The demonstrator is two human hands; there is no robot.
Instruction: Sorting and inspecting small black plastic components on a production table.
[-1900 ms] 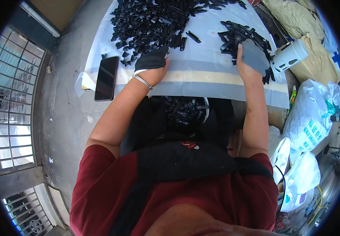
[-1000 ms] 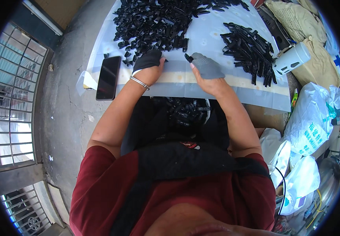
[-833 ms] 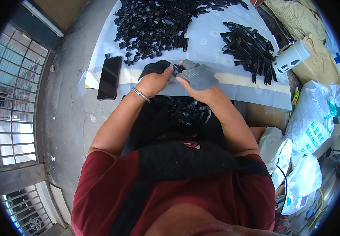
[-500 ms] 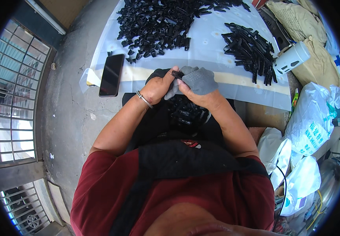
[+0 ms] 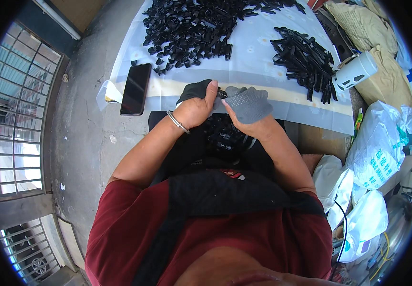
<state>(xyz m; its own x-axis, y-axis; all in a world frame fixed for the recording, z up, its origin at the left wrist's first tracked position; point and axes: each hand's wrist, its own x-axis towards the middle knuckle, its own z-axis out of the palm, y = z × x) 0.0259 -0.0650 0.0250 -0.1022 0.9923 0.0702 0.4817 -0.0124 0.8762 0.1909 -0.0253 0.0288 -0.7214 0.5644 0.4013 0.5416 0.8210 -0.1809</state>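
My left hand [image 5: 197, 104], in a black glove with the thumb bare and a metal bangle at the wrist, is closed near the table's front edge. Facing it, my right hand [image 5: 250, 106] wears a grey dotted glove with a bare thumb and is also closed. Between their fingertips is a small black plastic piece [image 5: 221, 93], largely hidden by the fingers. More black pieces [image 5: 222, 137] lie in my lap below the hands. On the table are a large heap of short curled black pieces [image 5: 187, 40] and, to the right, a pile of longer black strips [image 5: 306, 64].
A pale cloth [image 5: 258, 55] covers the table. A dark phone [image 5: 135, 89] lies at its left front corner. A white slotted cylinder [image 5: 356, 71] stands at the right edge, beside sacks [image 5: 387, 78] and white plastic bags [image 5: 375, 148]. A barred window [image 5: 18, 109] is on the left.
My hands have drawn slightly apart, the right one moving right. My left thumb has lifted from the piece and now points up.
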